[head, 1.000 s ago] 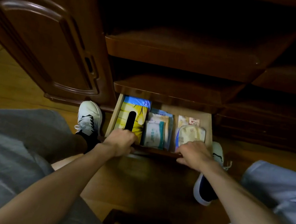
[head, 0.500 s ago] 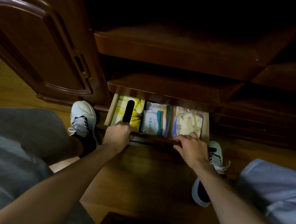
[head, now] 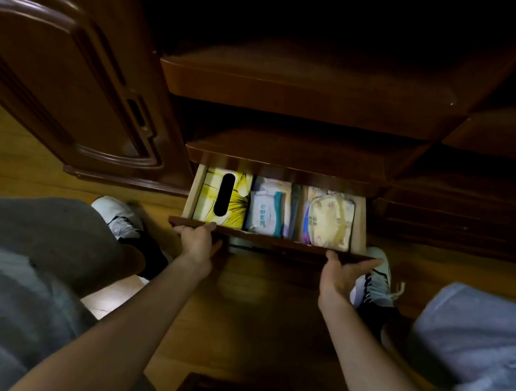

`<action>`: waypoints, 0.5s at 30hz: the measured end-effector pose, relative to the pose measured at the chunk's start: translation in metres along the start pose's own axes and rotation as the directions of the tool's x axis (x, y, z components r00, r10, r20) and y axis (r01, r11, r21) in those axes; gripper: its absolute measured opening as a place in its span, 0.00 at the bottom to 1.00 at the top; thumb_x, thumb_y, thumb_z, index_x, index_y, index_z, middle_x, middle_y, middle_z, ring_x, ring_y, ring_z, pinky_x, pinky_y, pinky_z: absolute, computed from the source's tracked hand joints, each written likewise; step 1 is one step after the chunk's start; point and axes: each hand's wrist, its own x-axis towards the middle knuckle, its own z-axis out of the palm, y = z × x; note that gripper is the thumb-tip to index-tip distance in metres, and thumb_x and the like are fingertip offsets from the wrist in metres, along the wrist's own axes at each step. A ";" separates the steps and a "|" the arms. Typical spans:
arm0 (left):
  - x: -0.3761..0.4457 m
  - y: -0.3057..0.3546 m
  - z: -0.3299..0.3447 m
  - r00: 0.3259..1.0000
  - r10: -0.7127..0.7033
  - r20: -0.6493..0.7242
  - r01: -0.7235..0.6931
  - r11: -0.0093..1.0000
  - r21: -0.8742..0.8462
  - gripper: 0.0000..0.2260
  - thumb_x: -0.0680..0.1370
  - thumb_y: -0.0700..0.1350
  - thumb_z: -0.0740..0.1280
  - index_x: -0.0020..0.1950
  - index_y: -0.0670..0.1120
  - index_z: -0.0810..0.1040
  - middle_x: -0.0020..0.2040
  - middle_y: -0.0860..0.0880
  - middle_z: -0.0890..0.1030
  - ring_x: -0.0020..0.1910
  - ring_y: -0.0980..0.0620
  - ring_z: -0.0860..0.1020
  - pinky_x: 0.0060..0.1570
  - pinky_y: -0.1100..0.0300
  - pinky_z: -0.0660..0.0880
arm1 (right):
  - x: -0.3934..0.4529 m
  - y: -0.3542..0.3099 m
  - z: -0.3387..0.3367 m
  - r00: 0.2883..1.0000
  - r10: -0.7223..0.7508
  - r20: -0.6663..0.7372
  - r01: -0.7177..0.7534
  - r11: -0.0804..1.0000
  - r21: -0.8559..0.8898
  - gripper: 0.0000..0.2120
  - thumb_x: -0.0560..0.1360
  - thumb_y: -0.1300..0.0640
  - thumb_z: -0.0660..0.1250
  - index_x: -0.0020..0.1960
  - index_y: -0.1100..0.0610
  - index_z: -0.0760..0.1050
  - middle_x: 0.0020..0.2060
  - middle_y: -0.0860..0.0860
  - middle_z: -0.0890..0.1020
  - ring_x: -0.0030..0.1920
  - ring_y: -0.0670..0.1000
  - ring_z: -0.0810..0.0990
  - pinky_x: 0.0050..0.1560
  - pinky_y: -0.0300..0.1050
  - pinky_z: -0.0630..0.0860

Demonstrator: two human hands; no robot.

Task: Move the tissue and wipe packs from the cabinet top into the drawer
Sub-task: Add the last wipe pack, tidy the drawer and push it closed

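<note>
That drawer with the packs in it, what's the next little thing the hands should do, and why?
Probably push the drawer the rest of the way shut. The yellow tissue box, the wipe pack and the pale yellow pack already lie inside it, it stands partly open, and the left hand and right hand are both at its front edge.

Both bare forearms reached forward and down, roughly parallel. Left hand (head: 196, 242) was palm-down, fingers loosely curled, fingertips at the drawer front (head: 269, 240) near its left end. Right hand (head: 342, 273) was turned palm-inward — fingers extended and spread, tips against the same edge near the right end. Neither hand was closed around anything — contact at fingertips only.
</note>
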 end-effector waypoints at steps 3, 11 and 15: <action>0.013 0.011 0.004 0.998 -0.001 0.062 0.003 1.000 -0.022 0.25 0.81 0.33 0.63 0.76 0.46 0.62 0.66 0.40 0.75 0.62 0.42 0.76 0.57 0.47 0.80 | 0.016 -0.014 -0.001 0.998 -0.046 0.031 0.049 0.991 -0.125 0.52 0.78 0.44 0.69 0.80 0.44 0.29 0.83 0.54 0.46 0.81 0.62 0.47 0.78 0.66 0.50; 0.023 0.043 0.012 0.948 0.069 0.310 -0.161 0.947 0.280 0.34 0.82 0.33 0.58 0.82 0.57 0.51 0.74 0.47 0.72 0.67 0.46 0.75 0.64 0.49 0.76 | 0.041 -0.039 -0.007 0.964 -0.100 0.245 0.122 0.989 -0.079 0.39 0.81 0.51 0.66 0.83 0.45 0.45 0.78 0.52 0.65 0.76 0.58 0.66 0.73 0.56 0.64; 0.025 0.038 0.021 0.938 0.154 0.309 -0.270 0.886 0.378 0.35 0.83 0.35 0.60 0.82 0.59 0.48 0.79 0.46 0.64 0.77 0.42 0.64 0.75 0.38 0.62 | 0.040 -0.047 0.004 0.944 -0.140 0.298 0.154 0.988 -0.025 0.38 0.83 0.51 0.63 0.81 0.38 0.42 0.80 0.49 0.60 0.78 0.53 0.63 0.74 0.57 0.62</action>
